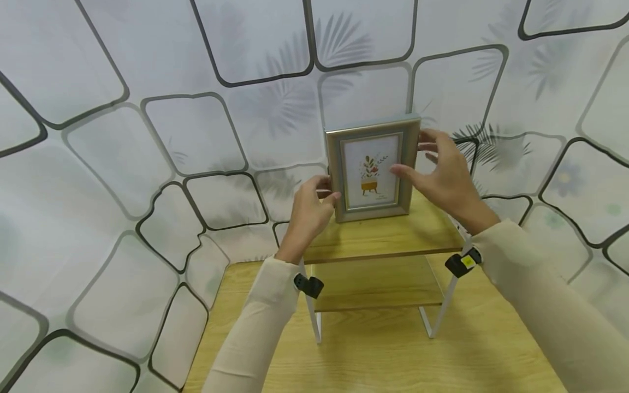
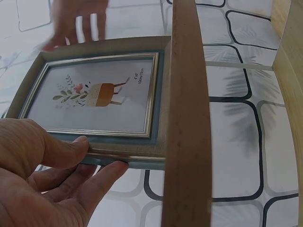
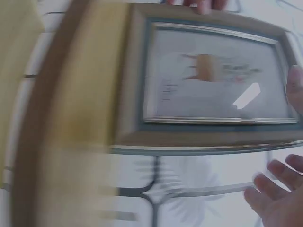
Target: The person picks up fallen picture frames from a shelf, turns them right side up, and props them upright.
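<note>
A picture frame (image 1: 369,164), champagne-gold with blue-grey edging, stands upright on the top board (image 1: 383,237) of a small wooden two-tier table. Its print shows a plant in an orange pot on legs. My left hand (image 1: 310,210) pinches the frame's left edge, thumb at the front rim and fingers along the side, as the left wrist view also shows. On the other side my right hand (image 1: 444,177) is spread around the right edge. Its thumb lies in front of the picture, and in the right wrist view the fingers (image 3: 272,189) are apart from the frame's side.
Below the top board is a lower shelf (image 1: 378,281), carried by white metal legs (image 1: 314,322) on a wood-patterned floor (image 1: 373,360). Pale cloth (image 1: 275,125) printed with dark outlines and leaves hangs close behind and at both sides.
</note>
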### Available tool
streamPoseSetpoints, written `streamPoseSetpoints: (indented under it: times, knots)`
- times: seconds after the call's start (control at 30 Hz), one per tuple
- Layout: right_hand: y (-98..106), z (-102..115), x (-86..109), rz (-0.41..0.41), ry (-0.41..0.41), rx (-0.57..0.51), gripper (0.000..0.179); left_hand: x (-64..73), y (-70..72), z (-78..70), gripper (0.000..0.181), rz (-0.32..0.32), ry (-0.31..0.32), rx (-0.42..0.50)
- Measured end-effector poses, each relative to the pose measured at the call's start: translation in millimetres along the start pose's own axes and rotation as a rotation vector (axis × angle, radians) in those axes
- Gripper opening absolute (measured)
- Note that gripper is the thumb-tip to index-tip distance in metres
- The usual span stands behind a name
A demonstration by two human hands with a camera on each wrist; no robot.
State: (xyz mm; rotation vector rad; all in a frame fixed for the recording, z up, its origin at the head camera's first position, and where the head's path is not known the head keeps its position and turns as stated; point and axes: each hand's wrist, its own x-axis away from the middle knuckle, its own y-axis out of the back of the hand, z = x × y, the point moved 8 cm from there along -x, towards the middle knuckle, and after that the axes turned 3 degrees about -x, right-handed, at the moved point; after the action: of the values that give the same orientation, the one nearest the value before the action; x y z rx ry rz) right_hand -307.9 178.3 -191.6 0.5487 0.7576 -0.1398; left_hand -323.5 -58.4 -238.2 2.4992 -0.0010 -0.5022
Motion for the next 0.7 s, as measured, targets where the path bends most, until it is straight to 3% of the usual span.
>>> streamPoseSetpoints:
  times: [0.17, 0.37, 0.5, 0.7]
  knots:
    - [12, 35, -11.1, -0.103, 0.115, 0.068, 0.078, -0.1, 1.3, -0.3, 0.041, -0.006, 0.002, -0.002]
    - [-11, 84, -24.2, -0.157, 0.261, 0.164, 0.072, 0.4, 3.4, -0.3, 0.039, -0.012, -0.001, -0.001]
    - [-40, 98, -30.9, -0.096, 0.251, 0.270, 0.074, -0.2, 3.1, -0.7, 0.038, -0.011, -0.015, 0.016]
    - [-67, 95, -33.6, -0.046, 0.184, 0.493, 0.077, 0.9, 1.5, -1.8, 0.037, 0.005, -0.015, 0.046]
